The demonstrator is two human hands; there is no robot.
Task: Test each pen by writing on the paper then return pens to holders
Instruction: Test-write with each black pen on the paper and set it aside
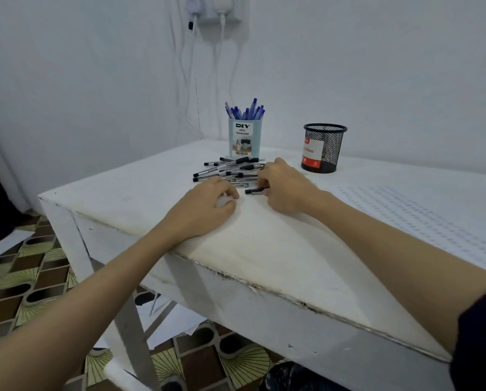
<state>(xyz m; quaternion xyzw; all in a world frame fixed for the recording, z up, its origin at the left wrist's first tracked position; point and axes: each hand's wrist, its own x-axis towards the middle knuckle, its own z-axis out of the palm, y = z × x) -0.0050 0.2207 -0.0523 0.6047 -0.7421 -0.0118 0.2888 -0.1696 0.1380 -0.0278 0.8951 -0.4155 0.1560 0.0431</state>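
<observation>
Left hand (210,206) resting curled, right hand (285,187) apparently pinching black pen (256,189)

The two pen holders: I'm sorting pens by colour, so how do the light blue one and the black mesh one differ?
The light blue desk organizer has solid walls; the black mesh pen cup is see-through wire. The organizer holds blue pens; no pens show above the mesh cup's rim. The organizer stands behind the loose black pens, the cup off to their right. Both stand upright and carry labels.

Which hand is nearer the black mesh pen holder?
Right. The right hand lies just left of the black mesh pen holder; the left hand rests farther left, beyond the right.
</observation>
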